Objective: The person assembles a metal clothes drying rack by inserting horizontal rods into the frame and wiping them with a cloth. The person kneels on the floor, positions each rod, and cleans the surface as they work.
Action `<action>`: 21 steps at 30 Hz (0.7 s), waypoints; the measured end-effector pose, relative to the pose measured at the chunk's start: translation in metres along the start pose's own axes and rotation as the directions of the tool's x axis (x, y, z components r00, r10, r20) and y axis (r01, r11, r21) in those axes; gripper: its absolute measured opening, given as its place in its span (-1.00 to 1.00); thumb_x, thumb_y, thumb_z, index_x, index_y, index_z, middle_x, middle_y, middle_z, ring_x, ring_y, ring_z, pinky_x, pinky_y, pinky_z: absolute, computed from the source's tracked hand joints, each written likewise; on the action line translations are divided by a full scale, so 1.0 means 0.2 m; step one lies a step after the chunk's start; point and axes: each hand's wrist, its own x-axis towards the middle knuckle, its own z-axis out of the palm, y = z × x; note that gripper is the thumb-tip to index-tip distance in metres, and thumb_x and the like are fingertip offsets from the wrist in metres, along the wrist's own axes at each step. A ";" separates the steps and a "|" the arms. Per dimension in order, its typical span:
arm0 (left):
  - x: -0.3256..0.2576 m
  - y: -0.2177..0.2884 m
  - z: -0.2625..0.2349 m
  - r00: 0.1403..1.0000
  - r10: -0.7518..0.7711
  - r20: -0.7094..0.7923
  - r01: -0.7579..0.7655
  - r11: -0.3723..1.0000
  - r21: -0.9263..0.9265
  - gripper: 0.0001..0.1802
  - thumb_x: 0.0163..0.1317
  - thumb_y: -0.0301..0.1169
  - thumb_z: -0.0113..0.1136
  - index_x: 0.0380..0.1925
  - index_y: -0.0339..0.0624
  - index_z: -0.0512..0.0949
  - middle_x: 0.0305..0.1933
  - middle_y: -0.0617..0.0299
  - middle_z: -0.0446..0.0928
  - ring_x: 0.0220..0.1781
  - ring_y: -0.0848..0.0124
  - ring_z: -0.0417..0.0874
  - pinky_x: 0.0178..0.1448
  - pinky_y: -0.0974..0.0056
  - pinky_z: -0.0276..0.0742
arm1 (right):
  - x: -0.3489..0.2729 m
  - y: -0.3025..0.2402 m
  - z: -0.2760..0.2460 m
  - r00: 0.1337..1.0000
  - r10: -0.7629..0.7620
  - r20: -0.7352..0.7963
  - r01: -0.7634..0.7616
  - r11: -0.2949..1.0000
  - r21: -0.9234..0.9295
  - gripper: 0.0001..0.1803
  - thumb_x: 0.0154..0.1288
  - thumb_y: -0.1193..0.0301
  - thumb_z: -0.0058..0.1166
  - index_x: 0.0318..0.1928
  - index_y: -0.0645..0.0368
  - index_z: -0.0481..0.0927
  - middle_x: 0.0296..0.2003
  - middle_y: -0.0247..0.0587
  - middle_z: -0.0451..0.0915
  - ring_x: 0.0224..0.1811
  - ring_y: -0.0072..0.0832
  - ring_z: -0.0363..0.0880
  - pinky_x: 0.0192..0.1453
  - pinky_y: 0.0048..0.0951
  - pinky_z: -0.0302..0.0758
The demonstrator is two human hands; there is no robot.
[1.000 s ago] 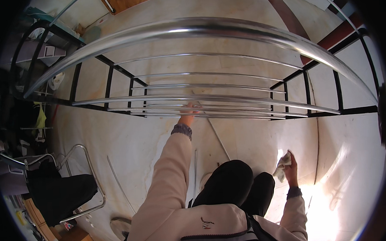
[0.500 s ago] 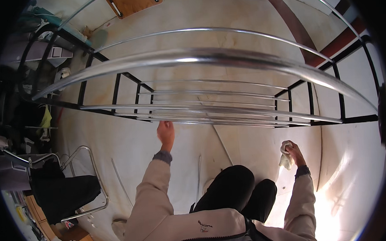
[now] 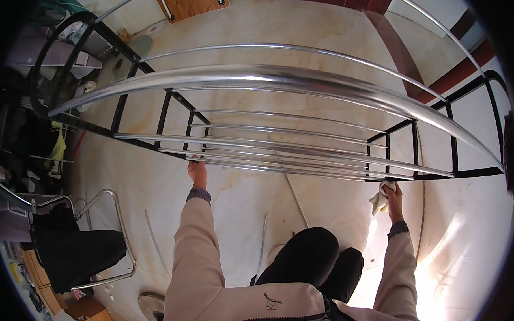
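Note:
A tall rack [image 3: 254,77] with black end frames and shiny metal tubes stands right in front of me. My left hand [image 3: 197,173] is closed round the lower part of its black left upright, near where the low bars meet it. At the rack's right side, my right hand [image 3: 394,202] grips a pale, crumpled cloth [image 3: 379,203]. That cloth is up against the low end of the black right frame [image 3: 402,178]. The exact placing of the fingers behind the frame is partly hidden.
A chrome-legged chair [image 3: 126,233] with black fabric [image 3: 81,246] over it stands at left. Thin metal rods [image 3: 295,199] lie on the pale floor. Farther off are a wooden folding board [image 3: 192,5] and a dark red doorway edge [image 3: 397,48]. Cluttered shelves [image 3: 58,139] line the left.
My left hand has moved left along the rack to the black upright. The right hand has brought the cloth up to the right frame. The whole view has shifted slightly.

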 end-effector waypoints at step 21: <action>-0.49 0.28 0.05 0.990 -0.049 0.134 -0.066 0.676 0.734 -0.66 0.23 -0.57 -0.04 -0.04 -0.24 0.60 -0.04 -0.07 0.65 0.07 0.03 0.65 0.17 0.09 0.53 | 0.72 -0.45 -0.02 0.978 0.159 -0.133 -0.168 0.984 -0.057 -0.55 0.28 0.38 0.20 0.16 0.24 0.59 -0.02 -0.20 0.67 0.00 -0.41 0.64 0.12 -0.39 0.53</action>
